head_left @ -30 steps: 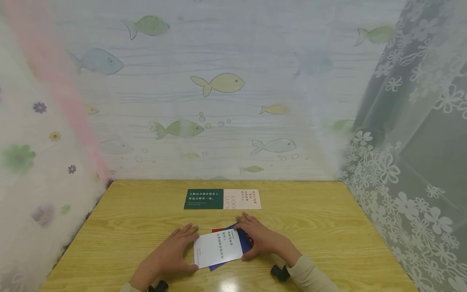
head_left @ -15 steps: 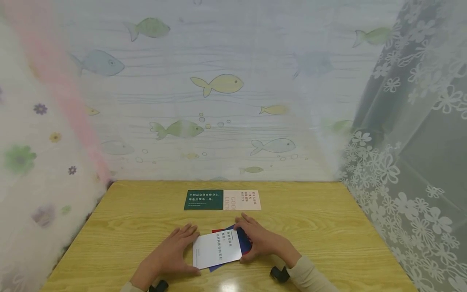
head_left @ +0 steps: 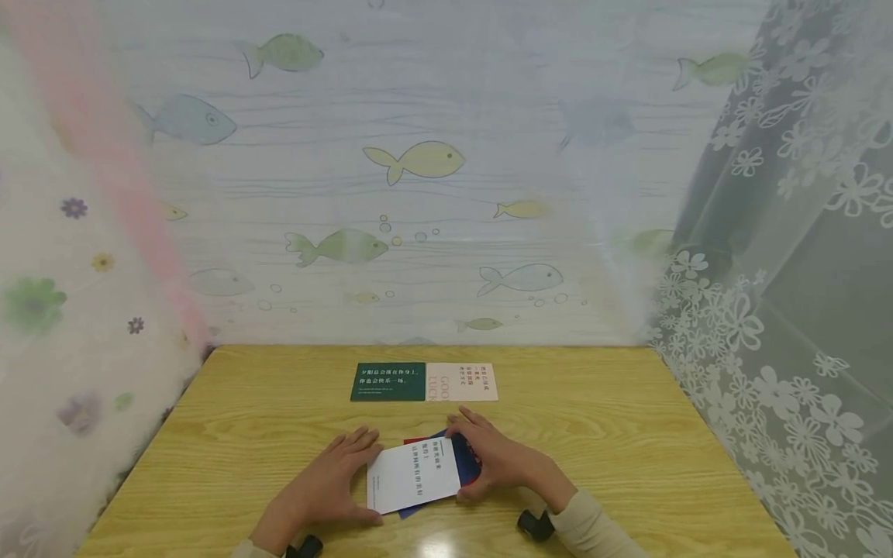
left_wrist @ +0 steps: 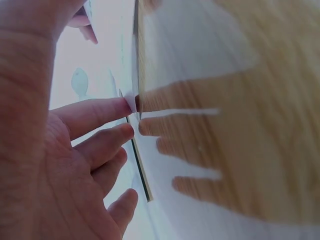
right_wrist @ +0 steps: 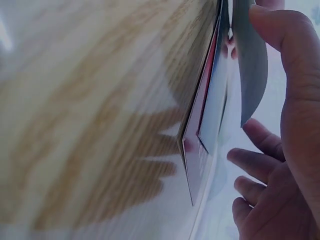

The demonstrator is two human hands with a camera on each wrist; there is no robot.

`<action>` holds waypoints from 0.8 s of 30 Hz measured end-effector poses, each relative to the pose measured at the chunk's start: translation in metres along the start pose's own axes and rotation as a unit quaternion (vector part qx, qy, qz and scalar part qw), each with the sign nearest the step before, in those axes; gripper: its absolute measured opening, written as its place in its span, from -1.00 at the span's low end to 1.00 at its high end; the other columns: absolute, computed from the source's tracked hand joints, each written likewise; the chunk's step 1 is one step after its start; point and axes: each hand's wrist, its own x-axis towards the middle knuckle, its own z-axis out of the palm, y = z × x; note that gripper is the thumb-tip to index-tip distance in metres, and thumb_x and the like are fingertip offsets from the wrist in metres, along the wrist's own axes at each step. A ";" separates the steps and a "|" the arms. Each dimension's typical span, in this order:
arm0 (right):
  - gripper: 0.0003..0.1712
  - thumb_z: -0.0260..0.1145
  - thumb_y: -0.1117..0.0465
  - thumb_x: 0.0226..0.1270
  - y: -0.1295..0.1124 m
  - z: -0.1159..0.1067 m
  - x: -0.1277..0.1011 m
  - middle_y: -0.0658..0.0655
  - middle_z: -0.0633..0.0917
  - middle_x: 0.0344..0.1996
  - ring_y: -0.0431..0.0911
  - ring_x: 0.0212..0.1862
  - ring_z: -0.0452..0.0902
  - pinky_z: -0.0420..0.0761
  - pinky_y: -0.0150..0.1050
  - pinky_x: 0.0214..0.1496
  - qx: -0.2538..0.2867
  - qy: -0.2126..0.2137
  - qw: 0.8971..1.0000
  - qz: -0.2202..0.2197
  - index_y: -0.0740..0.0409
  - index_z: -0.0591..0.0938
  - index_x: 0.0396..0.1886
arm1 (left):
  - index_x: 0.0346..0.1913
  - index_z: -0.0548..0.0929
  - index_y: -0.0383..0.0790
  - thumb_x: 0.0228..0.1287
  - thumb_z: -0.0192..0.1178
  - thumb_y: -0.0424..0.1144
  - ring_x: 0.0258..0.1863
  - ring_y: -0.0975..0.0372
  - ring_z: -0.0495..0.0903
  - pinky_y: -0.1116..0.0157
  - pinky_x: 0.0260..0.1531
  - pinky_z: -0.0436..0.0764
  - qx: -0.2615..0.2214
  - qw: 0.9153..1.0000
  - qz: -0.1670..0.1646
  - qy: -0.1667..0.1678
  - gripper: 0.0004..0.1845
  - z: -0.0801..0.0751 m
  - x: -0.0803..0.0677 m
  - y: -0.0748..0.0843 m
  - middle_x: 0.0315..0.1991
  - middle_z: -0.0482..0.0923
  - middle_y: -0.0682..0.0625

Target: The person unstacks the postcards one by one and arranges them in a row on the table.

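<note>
A white card (head_left: 412,474) printed with Chinese characters is held between my two hands in the head view. My left hand (head_left: 322,482) grips its left side, thumb at the near corner and index finger at the far one. At the opposite side, my right hand (head_left: 504,466) holds the card between thumb and index finger. The right wrist view shows the card (right_wrist: 251,67) bowed and raised off the pile. Underneath lie a blue card (head_left: 469,465) and a red card (head_left: 415,441), mostly hidden. How many cards the pile has, I cannot tell.
Beyond the hands, a dark green card (head_left: 387,382) and a pale pink card (head_left: 462,382) lie side by side on the wood-grain table (head_left: 593,418). A fish-print curtain (head_left: 418,201) hangs behind the table, with floral drapes on both sides.
The white card and my right hand shift very slightly to the left. Both hands keep their hold on the card, and the other cards stay where they were.
</note>
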 end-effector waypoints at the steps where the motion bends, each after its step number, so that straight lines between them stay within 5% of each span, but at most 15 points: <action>1: -0.05 0.62 -0.17 0.01 0.000 0.000 0.000 0.14 0.22 0.59 0.13 0.66 -0.18 0.10 0.21 0.61 0.004 0.000 1.000 0.002 0.00 0.38 0.34 | 0.41 0.47 -0.31 -0.13 0.42 0.49 0.56 -0.12 0.16 -0.16 0.52 0.17 0.003 1.000 0.004 0.003 0.17 0.000 0.000 0.000 0.51 0.30 -0.21; 15: 0.10 0.66 -0.11 -0.04 0.003 0.000 -0.001 0.22 0.27 0.56 0.19 0.64 -0.10 0.16 0.24 0.58 -0.021 0.031 0.999 -0.011 0.14 0.37 0.47 | 0.47 0.39 -0.35 -0.11 0.51 0.31 0.58 -0.06 0.13 -0.07 0.54 0.16 0.000 0.999 0.003 0.032 0.16 -0.004 0.004 0.000 0.55 0.24 -0.15; 24: 0.14 0.65 -0.15 -0.02 0.000 -0.005 -0.005 0.16 0.28 0.56 0.15 0.64 -0.08 0.18 0.25 0.56 -0.046 0.057 0.997 -0.018 0.17 0.35 0.50 | 0.44 0.45 -0.31 -0.15 0.53 0.30 0.54 -0.08 0.22 -0.10 0.51 0.23 0.010 0.996 0.020 0.089 0.12 -0.008 0.002 0.000 0.51 0.32 -0.16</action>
